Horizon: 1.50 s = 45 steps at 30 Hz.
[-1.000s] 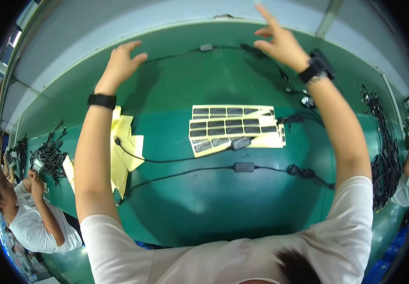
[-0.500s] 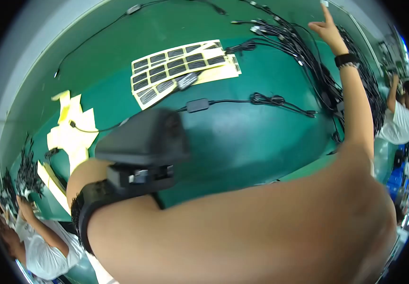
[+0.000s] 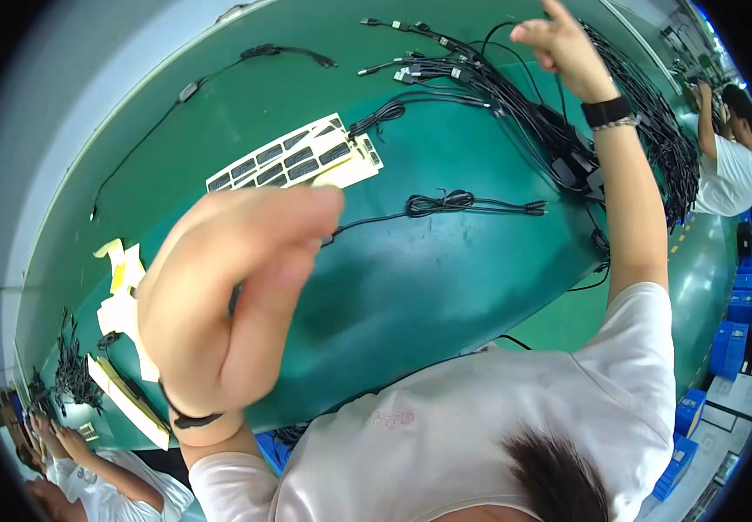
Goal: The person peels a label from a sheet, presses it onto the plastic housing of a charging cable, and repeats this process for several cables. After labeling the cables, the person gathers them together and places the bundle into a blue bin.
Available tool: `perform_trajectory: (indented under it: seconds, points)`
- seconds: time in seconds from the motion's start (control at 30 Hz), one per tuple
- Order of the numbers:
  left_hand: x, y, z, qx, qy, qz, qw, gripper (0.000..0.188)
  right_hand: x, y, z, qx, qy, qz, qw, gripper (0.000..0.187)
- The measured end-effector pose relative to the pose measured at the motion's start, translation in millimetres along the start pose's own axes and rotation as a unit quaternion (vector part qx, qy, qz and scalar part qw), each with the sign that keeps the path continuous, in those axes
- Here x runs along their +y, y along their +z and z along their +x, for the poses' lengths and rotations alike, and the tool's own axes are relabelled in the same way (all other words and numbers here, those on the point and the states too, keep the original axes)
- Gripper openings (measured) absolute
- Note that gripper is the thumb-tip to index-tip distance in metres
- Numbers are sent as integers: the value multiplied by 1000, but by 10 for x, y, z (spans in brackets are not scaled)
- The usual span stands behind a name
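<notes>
Close to the camera, my left hand [image 3: 237, 287] is raised over the table with its fingers curled and the fingertips pressed to the thumb. Whether anything is pinched there is hidden. Behind it, a black cable with a tied coil [image 3: 441, 204] lies on the green tabletop, partly covered by the hand. Sheets of dark labels on cream backing [image 3: 302, 161] lie just beyond. My right hand [image 3: 567, 56], with a black band on its wrist, reaches out at the far right. Its index finger is stretched and its thumb apart, beside a heap of black cables [image 3: 497, 96]. It shows no held thing.
Torn cream backing paper [image 3: 123, 304] lies at the left. A single black cable [image 3: 189, 91] runs along the far left edge. More cables [image 3: 76, 374] are piled near a co-worker [image 3: 115, 487] at lower left. Another co-worker [image 3: 728, 165] sits far right, above blue bins [image 3: 728, 348].
My left hand has come into view where the forearm and a black wrist-mounted device were. My right arm has moved slightly left. The view has shifted, showing my white shirt.
</notes>
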State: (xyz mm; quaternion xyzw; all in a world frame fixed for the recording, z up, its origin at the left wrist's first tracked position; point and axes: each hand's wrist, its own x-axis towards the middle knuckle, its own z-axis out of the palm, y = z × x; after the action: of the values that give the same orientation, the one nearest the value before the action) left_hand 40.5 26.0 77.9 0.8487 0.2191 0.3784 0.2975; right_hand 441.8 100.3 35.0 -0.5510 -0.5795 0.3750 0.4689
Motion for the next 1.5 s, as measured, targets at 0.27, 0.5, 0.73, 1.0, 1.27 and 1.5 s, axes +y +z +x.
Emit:
perform_trajectory:
  seconds: [0.27,0.5,0.73,1.0,1.27,1.5]
  points:
    - [-221,565,687,113,73,66,989,37,-1349,130,-372,-32,-129,-84,988,82]
    - [-380,880,1134,36,-79,-306,948,20,-1166,707,-592,-128,-93,57,986,88]
    - [-184,323,645,59,-212,-154,963,20,66,437,-904,-103,-213,-149,960,96]
    - [187,-374,-425,5,-239,240,941,14,-280,752,-1222,-99,-136,-187,968,97]
    - [-177,-565,-1475,-174,-387,342,838,17,-45,1816,-1380,-193,-249,-217,924,78]
    - [-430,155,-1170,-102,-225,310,918,38,181,2195,-1389,-190,-207,-175,943,74]
